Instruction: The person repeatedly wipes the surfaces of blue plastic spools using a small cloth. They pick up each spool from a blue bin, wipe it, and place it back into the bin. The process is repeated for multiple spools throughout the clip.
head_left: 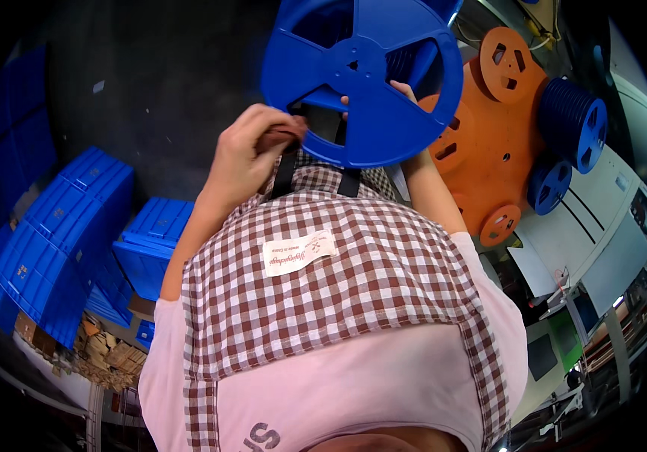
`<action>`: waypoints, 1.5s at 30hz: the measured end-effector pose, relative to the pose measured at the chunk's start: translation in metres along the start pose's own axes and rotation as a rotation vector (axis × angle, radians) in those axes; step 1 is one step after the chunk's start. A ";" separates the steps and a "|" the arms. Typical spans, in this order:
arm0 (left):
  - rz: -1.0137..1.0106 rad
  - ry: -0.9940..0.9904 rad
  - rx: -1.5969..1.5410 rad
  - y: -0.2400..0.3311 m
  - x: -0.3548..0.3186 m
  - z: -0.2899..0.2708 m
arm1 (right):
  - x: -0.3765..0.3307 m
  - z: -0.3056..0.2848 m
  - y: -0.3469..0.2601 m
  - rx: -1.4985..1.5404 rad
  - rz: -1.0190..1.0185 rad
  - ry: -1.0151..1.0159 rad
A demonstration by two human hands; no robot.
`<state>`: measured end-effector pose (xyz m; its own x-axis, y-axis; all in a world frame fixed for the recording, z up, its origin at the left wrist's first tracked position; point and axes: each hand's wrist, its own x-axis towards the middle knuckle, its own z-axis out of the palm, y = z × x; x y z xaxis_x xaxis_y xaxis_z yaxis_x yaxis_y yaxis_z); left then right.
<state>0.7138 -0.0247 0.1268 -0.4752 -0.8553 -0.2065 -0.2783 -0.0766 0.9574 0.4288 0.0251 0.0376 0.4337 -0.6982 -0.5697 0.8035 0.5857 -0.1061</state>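
Left hand (244,147) grip pinched on the rim of a large blue reel (361,75); right hand (406,94) fingers show through its spokes — grasping it from behind. Blue lidded crates (75,226) lie well left of the grip, contents hidden; orange reels (489,135) just right.

One head-worn fisheye — looking steeply down, close over the chest.

You hold a bright blue reel (361,75). Your apron (323,301) is brown-and-white checked over pale pink. Beside it sit orange discs (489,143), and blue crates (67,233) to your left.
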 end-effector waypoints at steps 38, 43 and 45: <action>-0.250 -0.443 0.324 0.019 0.014 -0.004 | -0.073 -0.074 -0.206 -1.431 -1.203 1.180; -0.449 -0.363 0.260 0.022 -0.014 -0.015 | -0.161 -0.069 -0.332 -1.700 -0.998 1.948; -0.456 -0.359 0.311 0.026 -0.030 -0.024 | -0.175 -0.075 -0.356 -1.435 -0.714 2.120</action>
<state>0.7408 -0.0130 0.1626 -0.4867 -0.5436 -0.6838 -0.7203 -0.1932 0.6662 0.0365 -0.0309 0.1140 -0.9382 -0.2743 0.2109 -0.3126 0.9333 -0.1766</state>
